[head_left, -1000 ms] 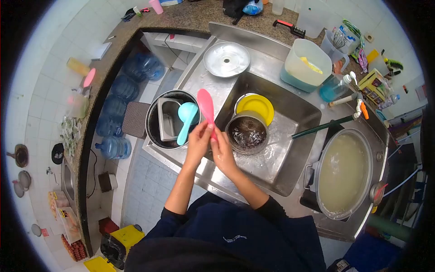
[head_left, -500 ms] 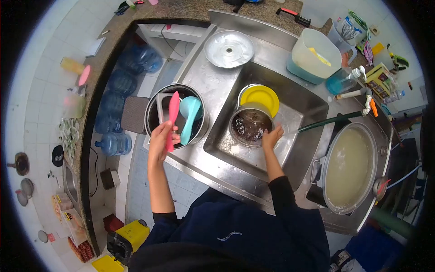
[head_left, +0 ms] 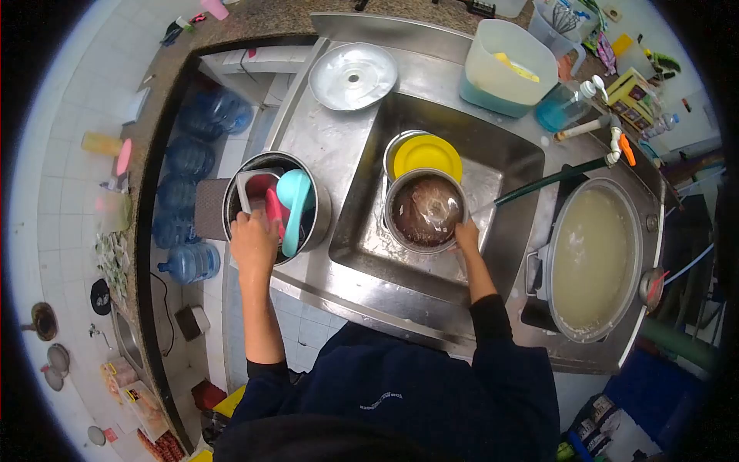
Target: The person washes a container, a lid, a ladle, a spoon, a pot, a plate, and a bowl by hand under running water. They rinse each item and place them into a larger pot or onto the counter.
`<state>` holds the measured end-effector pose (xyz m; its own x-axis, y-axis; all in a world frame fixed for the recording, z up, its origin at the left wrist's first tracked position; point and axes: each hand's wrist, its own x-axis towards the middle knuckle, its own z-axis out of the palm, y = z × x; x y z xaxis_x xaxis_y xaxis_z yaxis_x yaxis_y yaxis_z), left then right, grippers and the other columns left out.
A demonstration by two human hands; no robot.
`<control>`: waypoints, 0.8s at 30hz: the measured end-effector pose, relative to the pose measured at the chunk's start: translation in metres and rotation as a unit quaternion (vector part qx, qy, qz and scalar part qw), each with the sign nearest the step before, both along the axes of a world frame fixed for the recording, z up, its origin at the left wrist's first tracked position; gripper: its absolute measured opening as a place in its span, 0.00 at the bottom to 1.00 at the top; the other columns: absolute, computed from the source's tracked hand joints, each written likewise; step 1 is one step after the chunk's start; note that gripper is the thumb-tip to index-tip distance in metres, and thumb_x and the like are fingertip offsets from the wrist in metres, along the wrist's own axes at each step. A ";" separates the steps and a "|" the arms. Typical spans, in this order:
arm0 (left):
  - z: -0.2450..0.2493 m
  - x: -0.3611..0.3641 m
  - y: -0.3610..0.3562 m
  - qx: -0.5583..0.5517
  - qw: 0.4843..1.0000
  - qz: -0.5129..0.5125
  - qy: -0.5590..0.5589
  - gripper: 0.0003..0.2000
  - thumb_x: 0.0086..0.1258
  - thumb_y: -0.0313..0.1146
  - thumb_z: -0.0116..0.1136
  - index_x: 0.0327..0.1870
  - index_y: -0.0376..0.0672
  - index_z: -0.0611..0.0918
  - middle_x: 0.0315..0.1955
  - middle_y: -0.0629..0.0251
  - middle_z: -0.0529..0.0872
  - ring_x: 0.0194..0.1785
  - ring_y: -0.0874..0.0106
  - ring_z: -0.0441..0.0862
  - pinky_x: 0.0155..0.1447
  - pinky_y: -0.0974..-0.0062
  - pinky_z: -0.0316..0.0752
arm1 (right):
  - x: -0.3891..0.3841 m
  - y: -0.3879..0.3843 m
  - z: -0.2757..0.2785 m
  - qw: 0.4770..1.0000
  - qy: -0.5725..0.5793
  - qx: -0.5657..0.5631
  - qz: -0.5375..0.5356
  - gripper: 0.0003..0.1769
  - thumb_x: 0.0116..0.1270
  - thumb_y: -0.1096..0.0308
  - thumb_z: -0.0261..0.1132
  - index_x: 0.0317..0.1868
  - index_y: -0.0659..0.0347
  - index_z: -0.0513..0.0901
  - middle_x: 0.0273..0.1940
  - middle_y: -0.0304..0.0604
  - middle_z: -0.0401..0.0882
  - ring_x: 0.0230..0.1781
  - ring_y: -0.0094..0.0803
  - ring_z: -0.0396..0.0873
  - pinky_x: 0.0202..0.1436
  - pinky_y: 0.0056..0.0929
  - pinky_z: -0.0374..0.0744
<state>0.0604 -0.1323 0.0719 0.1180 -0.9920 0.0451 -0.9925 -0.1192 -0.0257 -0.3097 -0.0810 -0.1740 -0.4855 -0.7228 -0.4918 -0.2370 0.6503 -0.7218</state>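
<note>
My left hand (head_left: 255,240) reaches over the near rim of a metal pot (head_left: 322,223), its fingers closed around the lower end of a pink spatula (head_left: 272,206). In that pot, a turquoise ladle (head_left: 294,202) and a pale square-edged container (head_left: 243,189) stand beside the spatula. My right hand (head_left: 466,233) grips the right rim of a round metal pan (head_left: 426,209) with a brown, wet inside. Clear water runs into the pan from a green hose (head_left: 550,182). Behind the pan, a yellow plate (head_left: 428,159) rests on a metal vessel in the sink (head_left: 362,217).
A round metal lid (head_left: 353,75) lies at the back left of the counter. A container of blue liquid (head_left: 508,69) and a soap bottle (head_left: 563,106) stand behind the sink. To the right is a large pot of cloudy liquid (head_left: 593,258). Blue water jugs (head_left: 188,262) stand at left.
My left hand has lowered the pink spatula into the pot. My right hand has taken hold of the pan's rim, and water now flows into it. The whole view has shifted somewhat.
</note>
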 end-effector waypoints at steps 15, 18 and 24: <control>-0.227 -0.155 -0.003 0.359 0.601 0.221 0.679 0.40 0.56 0.67 0.43 0.58 0.38 0.66 0.60 0.56 0.62 0.57 0.64 0.66 0.52 0.62 0.67 | 0.006 0.120 -0.029 0.478 -0.792 0.075 -0.371 0.28 0.66 0.70 0.43 0.65 0.65 0.46 0.61 0.72 0.48 0.15 0.19 0.70 0.12 0.10 0.73; -0.331 -0.159 0.001 0.370 0.520 0.137 0.758 0.33 0.62 0.60 0.43 0.53 0.35 0.71 0.47 0.59 0.77 0.49 0.67 0.74 0.51 0.65 0.70 | 0.032 0.117 0.035 0.354 -0.878 0.074 -0.314 0.27 0.66 0.70 0.44 0.63 0.70 0.49 0.60 0.74 0.48 0.10 0.18 0.67 0.08 0.10 0.69; -0.305 -0.173 0.001 0.348 0.521 0.087 0.774 0.32 0.63 0.59 0.43 0.51 0.34 0.72 0.45 0.59 0.78 0.47 0.68 0.76 0.50 0.66 0.71 | 0.042 0.095 0.061 0.229 -0.957 0.063 -0.164 0.24 0.66 0.71 0.43 0.57 0.82 0.54 0.57 0.79 0.49 0.05 0.19 0.63 0.04 0.12 0.65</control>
<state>-0.1130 -0.1315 -0.2329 -0.4317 -0.6723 -0.6014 0.1365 -0.7078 0.6931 -0.2672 0.0144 -0.1131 0.6899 -0.7230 -0.0366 0.5115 0.4511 0.7313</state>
